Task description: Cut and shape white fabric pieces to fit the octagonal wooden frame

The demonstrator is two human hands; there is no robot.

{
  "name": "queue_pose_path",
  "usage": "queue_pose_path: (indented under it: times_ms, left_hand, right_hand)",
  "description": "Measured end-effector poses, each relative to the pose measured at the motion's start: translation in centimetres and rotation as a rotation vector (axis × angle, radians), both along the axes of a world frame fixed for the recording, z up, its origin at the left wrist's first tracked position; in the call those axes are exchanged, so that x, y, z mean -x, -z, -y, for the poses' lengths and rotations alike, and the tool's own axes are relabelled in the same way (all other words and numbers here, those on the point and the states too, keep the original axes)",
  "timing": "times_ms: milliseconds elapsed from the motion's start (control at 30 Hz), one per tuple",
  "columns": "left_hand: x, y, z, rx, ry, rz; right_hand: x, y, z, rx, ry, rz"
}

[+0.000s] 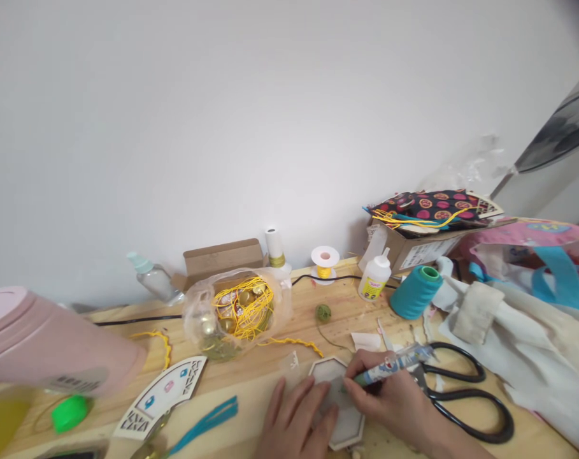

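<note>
My right hand (pixel 389 398) is closed round a pen (pixel 389 368) with a blue-and-white printed barrel. The pen's tip points down and left at a hexagonal frame (pixel 357 440) with a pale wooden rim and a greyish inside. Spread fingers of my left hand (pixel 296 421) rest on the hexagon's left side, covering part of it. Black-handled scissors (pixel 480 398) lie right beside my right hand, their blades mostly hidden. To the left of my left hand are a teal tassel (pixel 206 424) and a fan-shaped wooden piece (pixel 162 395) with coloured patterns.
Behind the hands stand a plastic bag (pixel 198 306) of yellow cord and bells, a white spool (pixel 324 258), a glue bottle (pixel 375 277) and a teal thread cone (pixel 416 293). A pink tumbler (pixel 55 338) leans in at left. White cloth (pixel 490 344) and a cardboard box (pixel 413 245) fill the right.
</note>
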State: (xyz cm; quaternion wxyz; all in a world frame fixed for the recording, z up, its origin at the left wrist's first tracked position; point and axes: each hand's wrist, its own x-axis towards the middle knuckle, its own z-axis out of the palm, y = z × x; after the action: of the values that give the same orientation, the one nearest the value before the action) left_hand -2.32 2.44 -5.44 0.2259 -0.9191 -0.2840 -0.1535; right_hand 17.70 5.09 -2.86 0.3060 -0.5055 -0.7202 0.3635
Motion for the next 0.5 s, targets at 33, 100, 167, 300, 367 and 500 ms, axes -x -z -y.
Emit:
queue_pose_path:
  times_ms: [33,100,167,300,367,500]
  left_hand:
    - [-0.05,0.0,0.01,-0.004,0.003,0.009]
    - [-0.16,0.01,-0.02,-0.009,0.012,0.036]
    - [-0.26,0.0,-0.1,-0.012,0.016,0.052]
    - [-0.34,-0.1,-0.29,-0.003,0.024,0.046]
    - [-0.32,-0.17,-0.31,-0.009,0.029,0.049]
    - [-0.26,-0.14,-0.2,0.009,0.017,0.046]
  right_hand:
    - [-0.01,0.03,-0.03,0.001,0.001,0.0]
    - [-0.02,0.1,-0.1,0.004,0.001,-0.003]
    - [-0.01,0.15,-0.16,0.007,0.0,-0.008]
    - [0.02,0.07,-0.2,0.009,-0.004,-0.013]
    - [0.02,-0.01,-0.17,0.012,-0.007,-0.013]
    - [-0.01,-0.09,-0.11,0.013,-0.014,-0.011]
